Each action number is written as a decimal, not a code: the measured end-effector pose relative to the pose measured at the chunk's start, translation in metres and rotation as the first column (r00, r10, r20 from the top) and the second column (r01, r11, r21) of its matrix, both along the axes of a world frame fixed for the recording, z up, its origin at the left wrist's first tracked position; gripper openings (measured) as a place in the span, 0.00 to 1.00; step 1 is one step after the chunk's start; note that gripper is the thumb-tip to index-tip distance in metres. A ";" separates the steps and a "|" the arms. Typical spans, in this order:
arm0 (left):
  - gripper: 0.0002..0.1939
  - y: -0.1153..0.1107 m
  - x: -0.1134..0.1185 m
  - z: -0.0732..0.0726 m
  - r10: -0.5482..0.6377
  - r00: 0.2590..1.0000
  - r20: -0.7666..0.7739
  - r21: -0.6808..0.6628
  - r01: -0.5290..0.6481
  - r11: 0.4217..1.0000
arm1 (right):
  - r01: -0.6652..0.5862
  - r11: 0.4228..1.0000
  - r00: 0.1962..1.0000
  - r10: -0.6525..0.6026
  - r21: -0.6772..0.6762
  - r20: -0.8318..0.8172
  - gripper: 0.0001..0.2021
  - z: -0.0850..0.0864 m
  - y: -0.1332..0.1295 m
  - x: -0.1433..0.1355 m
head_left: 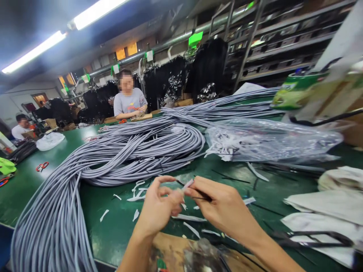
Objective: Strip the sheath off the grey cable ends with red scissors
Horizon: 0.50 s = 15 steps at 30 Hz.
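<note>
A small white piece with a thin dark strand beside it is between my two hands, above the green table. My left hand is closed on its near end, the fingertips slightly blurred. From the other side, my right hand pinches the piece between thumb and fingers. I cannot make out whether the piece is tape, sleeve or label. White scraps lie scattered below and around both hands. Beyond them rests a large coiled bundle of grey cables, which hangs over the table's near left edge.
A clear plastic bag with white strips lies at the right. White cloth gloves and black-handled scissors are near my right arm. Red-handled scissors lie far left. A co-worker sits across the table.
</note>
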<state>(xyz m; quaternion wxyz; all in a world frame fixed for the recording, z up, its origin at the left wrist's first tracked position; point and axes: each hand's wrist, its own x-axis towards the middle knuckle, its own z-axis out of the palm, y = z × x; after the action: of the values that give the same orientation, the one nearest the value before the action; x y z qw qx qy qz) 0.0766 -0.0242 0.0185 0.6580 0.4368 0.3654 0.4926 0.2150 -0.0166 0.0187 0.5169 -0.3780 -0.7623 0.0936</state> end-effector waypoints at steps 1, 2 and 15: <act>0.30 -0.001 -0.003 0.002 -0.006 0.999 -0.041 0.027 0.007 1.000 | -0.011 1.000 1.000 0.011 0.026 0.003 0.17 0.001 -0.001 0.000; 0.29 -0.002 -0.006 0.003 -0.024 0.997 -0.069 0.048 0.027 0.998 | -0.044 0.999 0.999 0.044 0.026 0.001 0.18 0.003 -0.003 0.000; 0.24 -0.002 -0.003 -0.003 0.026 0.999 0.019 0.217 -0.030 0.976 | -0.239 0.914 0.966 0.192 -0.329 -0.171 0.19 0.002 -0.004 -0.011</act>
<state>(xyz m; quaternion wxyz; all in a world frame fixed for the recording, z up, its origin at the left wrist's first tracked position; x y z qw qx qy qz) 0.0732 -0.0263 0.0152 0.6022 0.4971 0.3100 0.5423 0.2039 -0.0206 0.0207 0.4791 -0.3693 -0.7342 0.3082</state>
